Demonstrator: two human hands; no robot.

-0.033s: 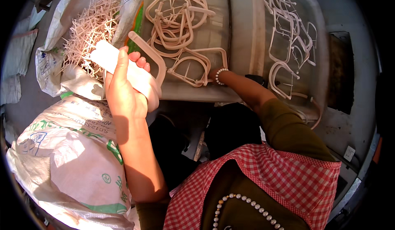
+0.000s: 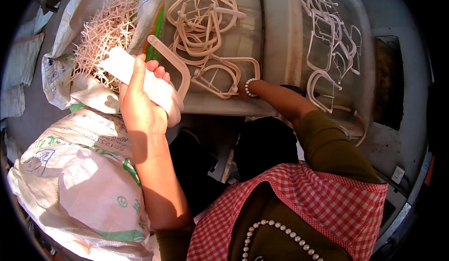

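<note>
My left hand (image 2: 142, 92) is closed round a stack of pale pink curved plastic pieces (image 2: 161, 95), with the thumb along its top. Sunlight washes out the upper end of the stack. My right hand (image 2: 243, 89), below a pearl bracelet (image 2: 251, 87), reaches to the front edge of the tray, by the corner of a loose pink plastic frame (image 2: 216, 80). Shadow and the wrist hide its fingers, so its grip is unclear. Beyond it lies a tangled pile of similar pink plastic frames (image 2: 201, 41) joined by thin runners.
A white woven sack (image 2: 58, 81) at the far left holds many thin pink sprue scraps (image 2: 105, 32). A full woven sack (image 2: 89, 181) stands beside my left forearm. Right of a raised divider (image 2: 293, 36) lie more frames (image 2: 333, 41). A wall socket (image 2: 398, 174) is at the right.
</note>
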